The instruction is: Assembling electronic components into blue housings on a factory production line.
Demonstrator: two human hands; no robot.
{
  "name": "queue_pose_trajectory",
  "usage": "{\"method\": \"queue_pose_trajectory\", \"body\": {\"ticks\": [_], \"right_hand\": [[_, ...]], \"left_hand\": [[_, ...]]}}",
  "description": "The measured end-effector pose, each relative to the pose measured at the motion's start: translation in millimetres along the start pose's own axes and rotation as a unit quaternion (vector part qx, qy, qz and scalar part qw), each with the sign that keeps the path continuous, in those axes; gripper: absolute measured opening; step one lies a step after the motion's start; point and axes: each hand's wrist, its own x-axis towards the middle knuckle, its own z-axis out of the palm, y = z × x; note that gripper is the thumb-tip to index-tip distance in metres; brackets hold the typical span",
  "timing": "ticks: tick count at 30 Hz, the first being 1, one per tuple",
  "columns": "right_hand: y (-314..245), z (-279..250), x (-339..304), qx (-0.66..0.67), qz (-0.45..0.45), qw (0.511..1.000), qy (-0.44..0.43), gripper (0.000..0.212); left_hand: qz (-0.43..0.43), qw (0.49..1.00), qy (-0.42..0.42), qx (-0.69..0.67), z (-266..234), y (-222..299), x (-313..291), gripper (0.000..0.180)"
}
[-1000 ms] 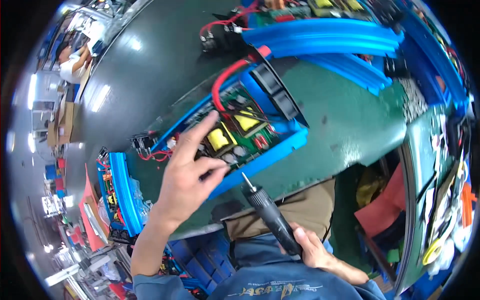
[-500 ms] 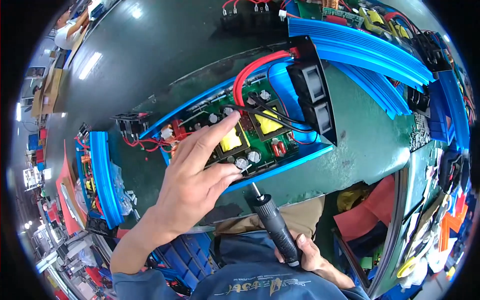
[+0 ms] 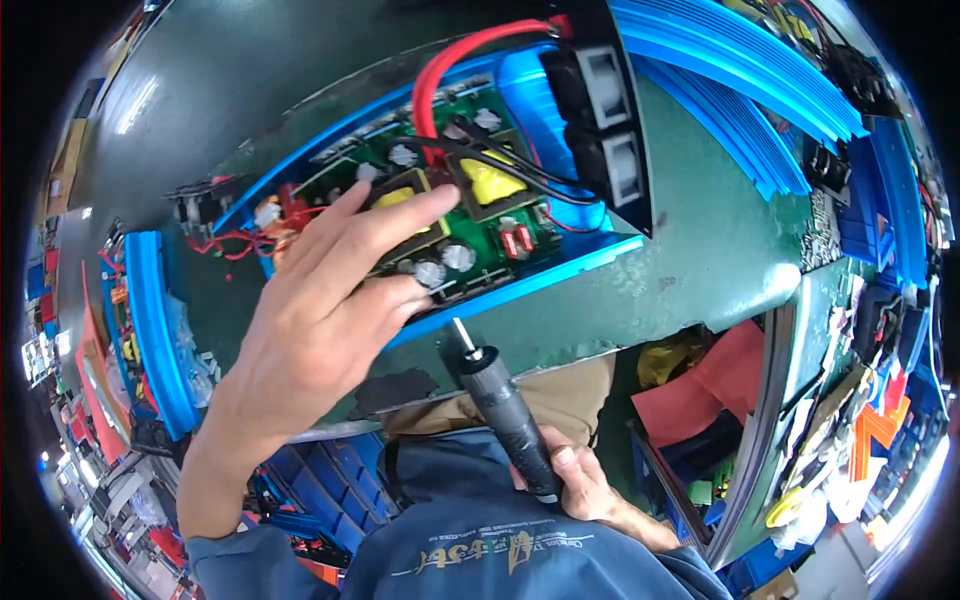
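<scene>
A green circuit board (image 3: 478, 240) with yellow-wrapped transformers (image 3: 490, 178) and silver capacitors (image 3: 458, 257) sits inside a blue metal housing (image 3: 530, 288). My left hand (image 3: 325, 290) reaches over its left part, fingers stretched and apart. The index fingertip is over the area between the transformers, and the thumb is at the near edge by the capacitors. My right hand (image 3: 580, 478) grips the rear end of a black electric screwdriver (image 3: 505, 410). Its metal bit points up at the housing's near wall; whether they touch I cannot tell.
At the housing's right end stands a black panel (image 3: 640, 130) with two fans or sockets and a thick red cable (image 3: 430, 90). More blue housings (image 3: 740, 60) lie at the far right, and another one (image 3: 160, 335) at the left. The green table's near edge runs before me.
The whole view has shifted, so the bench things appear farther up and left. My left index finger has moved nearer and rightward over the board. The screwdriver stays in my right hand.
</scene>
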Motion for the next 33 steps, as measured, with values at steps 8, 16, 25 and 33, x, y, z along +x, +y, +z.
{"method": "queue_pose_trajectory", "body": {"ticks": [8, 16, 25, 33], "right_hand": [[7, -1, -1, -0.056, -0.003, 0.998, 0.023, 0.072], [-4, 3, 1, -0.051, -0.031, 0.998, 0.029, 0.087], [-15, 8, 1, -0.011, 0.002, 0.999, 0.034, 0.096], [-14, 14, 9, -0.043, 0.006, 0.996, 0.080, 0.088]], "left_hand": [[0.003, 1.000, -0.005, 0.001, 3, -4, -2, 0.015], [-0.003, 0.999, 0.008, -0.043, 2, -6, -3, 0.013], [-0.056, 0.993, -0.105, -0.013, -18, 28, -2, 0.029], [-0.065, 0.996, -0.046, 0.042, 2, 26, -16, 0.025]]}}
